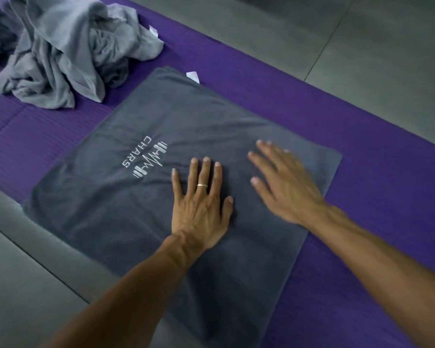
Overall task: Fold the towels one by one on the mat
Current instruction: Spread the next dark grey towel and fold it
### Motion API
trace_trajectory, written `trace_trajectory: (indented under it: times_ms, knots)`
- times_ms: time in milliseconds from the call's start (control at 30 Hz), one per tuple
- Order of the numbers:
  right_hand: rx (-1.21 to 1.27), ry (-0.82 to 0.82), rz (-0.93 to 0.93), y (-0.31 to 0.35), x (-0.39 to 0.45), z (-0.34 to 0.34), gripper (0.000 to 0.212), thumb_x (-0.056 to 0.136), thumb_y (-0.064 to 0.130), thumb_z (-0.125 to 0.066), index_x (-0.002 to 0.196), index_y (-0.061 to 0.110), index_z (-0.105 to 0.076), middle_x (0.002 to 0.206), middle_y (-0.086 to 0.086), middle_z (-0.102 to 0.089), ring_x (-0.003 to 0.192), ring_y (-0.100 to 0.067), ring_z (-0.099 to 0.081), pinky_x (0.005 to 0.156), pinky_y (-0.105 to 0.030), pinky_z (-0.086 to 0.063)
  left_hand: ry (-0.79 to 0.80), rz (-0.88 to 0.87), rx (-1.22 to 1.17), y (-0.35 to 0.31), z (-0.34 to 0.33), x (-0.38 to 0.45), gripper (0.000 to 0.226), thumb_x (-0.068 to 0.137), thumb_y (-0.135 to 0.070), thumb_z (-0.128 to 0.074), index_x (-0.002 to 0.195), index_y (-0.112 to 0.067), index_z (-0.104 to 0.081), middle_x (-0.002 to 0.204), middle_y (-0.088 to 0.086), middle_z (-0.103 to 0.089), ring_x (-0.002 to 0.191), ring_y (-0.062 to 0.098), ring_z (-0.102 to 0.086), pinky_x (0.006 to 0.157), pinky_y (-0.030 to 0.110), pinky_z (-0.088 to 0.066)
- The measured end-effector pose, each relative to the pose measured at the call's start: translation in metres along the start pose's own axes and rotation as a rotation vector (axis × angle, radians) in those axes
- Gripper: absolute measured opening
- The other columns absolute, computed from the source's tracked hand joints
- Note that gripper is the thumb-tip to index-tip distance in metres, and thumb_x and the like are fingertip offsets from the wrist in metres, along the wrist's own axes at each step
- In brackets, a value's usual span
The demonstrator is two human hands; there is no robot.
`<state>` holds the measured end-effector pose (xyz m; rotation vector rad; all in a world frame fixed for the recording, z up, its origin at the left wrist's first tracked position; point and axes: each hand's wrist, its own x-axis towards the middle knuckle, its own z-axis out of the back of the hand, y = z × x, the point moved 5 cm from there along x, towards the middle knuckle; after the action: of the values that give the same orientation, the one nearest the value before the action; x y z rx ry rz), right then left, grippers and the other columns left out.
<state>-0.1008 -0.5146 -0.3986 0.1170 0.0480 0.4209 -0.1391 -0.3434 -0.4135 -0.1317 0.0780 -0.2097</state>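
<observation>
**Listener:** Where is the towel you are folding?

**Me:** One dark grey towel lies flat across the purple mat, in the middle of the view. Its near-left edge hangs over onto the grey floor. White stitching reading CHARS sits left of centre, and one white tag pokes out at its far corner.

**Listener:** And your hands?

**Me:** Both rest on it, grasping nothing. My left hand lies flat, fingers straight, with one ring. My right hand, just beside it to the right, is spread open too, though blurred.

**Listener:** How many towels remain?

**Me:** A crumpled light grey heap sits far left on the mat, near the flat towel. I cannot count its towels. One white tag shows on its right side.
</observation>
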Motion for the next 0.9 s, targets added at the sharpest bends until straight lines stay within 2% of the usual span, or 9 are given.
trace_trajectory:
  times_ms: [100,233,300,400,467,600,667,767,900]
  knots:
    - [-0.064,0.176,0.134,0.001,-0.044,-0.018,0.063,0.095,0.053,-0.027,0.152,0.025,-0.027,0.161,-0.002,-0.019,0.149,-0.02,-0.015,0.118,-0.054,-0.015,0.018,0.013,-0.045,-0.031,-0.01,-0.023,0.073,0.091,-0.051,-0.032,0.15,-0.008,-0.027,0.158,0.016,-0.022,0.148,0.033,-0.011,0.115,0.062,-0.008]
    - [-0.141,0.194,-0.197,-0.087,-0.029,-0.005,0.069,0.093,0.06,-0.007,0.155,0.029,-0.008,0.164,0.002,-0.002,0.15,-0.018,0.002,0.118,-0.054,-0.001,0.081,-0.036,-0.073,-0.069,-0.014,-0.053,0.074,0.094,-0.057,-0.026,0.151,-0.01,-0.024,0.158,0.017,-0.02,0.148,0.034,-0.009,0.116,0.062,-0.006]
    - [-0.157,0.146,-0.253,-0.09,-0.024,0.005,0.067,0.095,0.055,-0.013,0.154,0.023,-0.018,0.163,-0.005,-0.009,0.15,-0.023,-0.004,0.118,-0.053,-0.003,0.097,-0.081,-0.093,-0.087,-0.016,-0.069,0.074,0.093,-0.056,-0.03,0.15,-0.009,-0.029,0.157,0.017,-0.024,0.147,0.034,-0.013,0.115,0.062,-0.009]
    - [-0.05,0.087,-0.039,-0.036,-0.056,0.001,0.061,0.097,0.046,-0.027,0.147,0.015,-0.037,0.158,-0.01,-0.026,0.147,-0.026,-0.02,0.117,-0.053,-0.016,0.113,-0.125,-0.103,-0.108,-0.022,-0.092,0.079,0.09,-0.061,-0.038,0.148,-0.007,-0.033,0.155,0.018,-0.028,0.147,0.034,-0.017,0.114,0.062,-0.01]
    - [-0.06,0.175,0.035,-0.022,-0.094,-0.014,0.062,0.097,0.05,-0.024,0.151,0.021,-0.029,0.161,-0.003,-0.017,0.149,-0.02,-0.013,0.118,-0.055,-0.014,0.141,-0.148,-0.094,-0.114,-0.025,-0.105,0.085,0.087,-0.065,-0.039,0.149,-0.008,-0.031,0.157,0.017,-0.024,0.147,0.033,-0.014,0.114,0.063,-0.008]
    - [-0.108,0.249,-0.295,-0.08,-0.096,-0.005,0.066,0.096,0.059,-0.008,0.155,0.03,-0.004,0.163,0.006,0.005,0.15,-0.017,0.005,0.117,-0.058,-0.002,0.172,-0.153,-0.07,-0.113,-0.023,-0.121,0.075,0.09,-0.056,-0.038,0.148,-0.008,-0.035,0.157,0.016,-0.024,0.147,0.033,-0.014,0.114,0.063,-0.014]
    - [-0.114,0.288,-0.374,-0.096,-0.089,0.005,0.063,0.098,0.056,-0.013,0.155,0.03,-0.003,0.163,0.004,0.008,0.15,-0.023,0.005,0.117,-0.056,0.0,0.182,-0.123,-0.076,-0.107,-0.022,-0.13,0.074,0.089,-0.055,-0.04,0.147,-0.009,-0.037,0.157,0.016,-0.024,0.147,0.036,-0.014,0.114,0.064,-0.015]
    - [-0.101,0.203,-0.297,-0.078,-0.094,0.017,0.06,0.101,0.049,-0.022,0.155,0.025,-0.014,0.164,-0.002,0.0,0.15,-0.026,0.0,0.119,-0.052,-0.006,0.187,-0.044,-0.082,-0.085,-0.02,-0.151,0.089,0.08,-0.069,-0.044,0.149,-0.015,-0.033,0.157,0.018,-0.022,0.145,0.045,-0.008,0.111,0.069,-0.007]
    - [-0.039,0.287,-0.047,-0.025,-0.121,0.004,0.072,0.091,0.056,-0.012,0.154,0.023,-0.02,0.163,-0.001,-0.007,0.15,-0.021,-0.004,0.121,-0.046,-0.013,0.237,-0.04,-0.066,-0.068,-0.017,-0.171,0.094,0.075,-0.075,-0.044,0.149,-0.02,-0.033,0.157,0.018,-0.021,0.144,0.048,-0.007,0.109,0.07,-0.005]
